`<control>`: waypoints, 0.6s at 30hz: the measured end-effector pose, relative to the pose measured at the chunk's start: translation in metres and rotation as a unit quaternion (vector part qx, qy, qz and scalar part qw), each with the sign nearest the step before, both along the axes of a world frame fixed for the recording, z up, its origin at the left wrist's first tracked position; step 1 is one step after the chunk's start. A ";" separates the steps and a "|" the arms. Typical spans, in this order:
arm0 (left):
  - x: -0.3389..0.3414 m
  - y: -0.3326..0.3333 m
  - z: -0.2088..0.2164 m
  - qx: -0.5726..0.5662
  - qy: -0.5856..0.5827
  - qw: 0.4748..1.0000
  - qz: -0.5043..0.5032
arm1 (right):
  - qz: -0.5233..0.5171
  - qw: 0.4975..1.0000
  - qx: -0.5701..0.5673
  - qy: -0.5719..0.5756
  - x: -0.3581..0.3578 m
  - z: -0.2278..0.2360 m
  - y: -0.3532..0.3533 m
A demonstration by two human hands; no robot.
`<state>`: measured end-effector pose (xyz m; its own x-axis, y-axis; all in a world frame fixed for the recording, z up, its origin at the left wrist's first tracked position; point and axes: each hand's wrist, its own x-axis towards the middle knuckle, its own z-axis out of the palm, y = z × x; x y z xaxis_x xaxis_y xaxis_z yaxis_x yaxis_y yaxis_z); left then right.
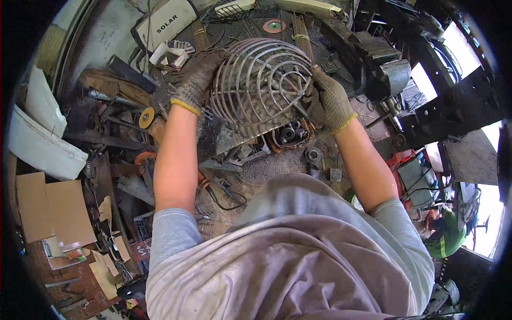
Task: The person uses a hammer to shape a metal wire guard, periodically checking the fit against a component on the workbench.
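Note:
A dome-shaped cage of bent steel rods (258,88) is held up between my two hands, over a dark metal worktop (224,137). Its curved bars run to a small ring at the right end. My left hand (198,82), in a dark knitted glove with a yellow cuff, grips the cage's left rim; its fingertips are partly hidden. On the other side my right hand (332,101), gloved alike, closes on the bars near the small ring, thumb on top. The mesh shows worktop clutter through its gaps.
A flat grinding disc (274,26) lies at the far side, near bundled rods (302,40). Left are a yellow disc (146,118) and cardboard (56,208). An open container of sockets or fittings (290,133) sits below the worktop edge. A red machine (402,160) stands right.

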<state>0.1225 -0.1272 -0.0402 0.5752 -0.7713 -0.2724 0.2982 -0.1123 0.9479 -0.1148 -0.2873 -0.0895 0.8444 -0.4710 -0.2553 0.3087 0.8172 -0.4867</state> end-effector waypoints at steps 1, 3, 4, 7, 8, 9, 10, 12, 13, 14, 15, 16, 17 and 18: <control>-0.011 -0.003 0.000 -0.038 0.012 0.999 -0.009 | -0.004 1.000 -0.014 0.000 -0.001 -0.004 -0.007; 0.015 0.015 -0.035 -0.018 -0.004 0.999 0.028 | 0.011 0.999 -0.029 -0.004 0.007 -0.001 -0.003; 0.017 0.020 -0.046 -0.020 0.019 0.998 0.057 | 0.010 0.999 -0.041 -0.005 0.008 0.005 -0.002; -0.025 0.021 -0.034 0.001 0.069 0.992 0.101 | 0.008 0.998 -0.053 -0.037 -0.001 0.002 -0.014; -0.033 0.026 -0.034 -0.027 0.068 0.990 0.124 | 0.026 0.995 -0.053 -0.075 -0.003 0.001 -0.016; -0.037 0.030 -0.034 -0.054 0.068 0.986 0.146 | 0.029 0.995 -0.054 -0.075 -0.004 -0.004 -0.019; -0.035 0.033 -0.038 -0.055 0.068 0.985 0.148 | 0.016 0.997 -0.078 -0.013 -0.004 -0.011 -0.023; -0.032 0.044 -0.048 -0.111 0.134 0.973 0.149 | 0.009 0.994 -0.102 0.049 -0.002 -0.020 -0.021; -0.030 0.049 -0.052 -0.112 0.134 0.973 0.152 | -0.006 0.985 -0.145 0.090 -0.003 -0.024 -0.017; -0.033 0.051 -0.052 -0.107 0.131 0.971 0.170 | -0.022 0.973 -0.187 0.131 -0.004 -0.028 -0.016; -0.033 0.052 -0.053 -0.101 0.127 0.969 0.187 | -0.021 0.973 -0.187 0.132 -0.004 -0.037 -0.019; -0.029 0.053 -0.058 -0.087 0.163 0.962 0.200 | -0.024 0.936 -0.295 0.188 -0.005 -0.048 -0.022; -0.032 0.053 -0.055 -0.087 0.163 0.962 0.201 | -0.027 0.884 -0.399 0.241 -0.004 -0.046 -0.019; -0.037 0.053 -0.050 -0.104 0.174 0.958 0.203 | -0.026 0.884 -0.399 0.242 -0.006 -0.044 -0.016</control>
<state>0.0860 -0.0742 -0.0905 0.7408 -0.5626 -0.3669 0.5800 0.2603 0.7719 -0.1204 -0.3035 -0.1335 0.6992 -0.6992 -0.1489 -0.0660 0.1443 -0.9873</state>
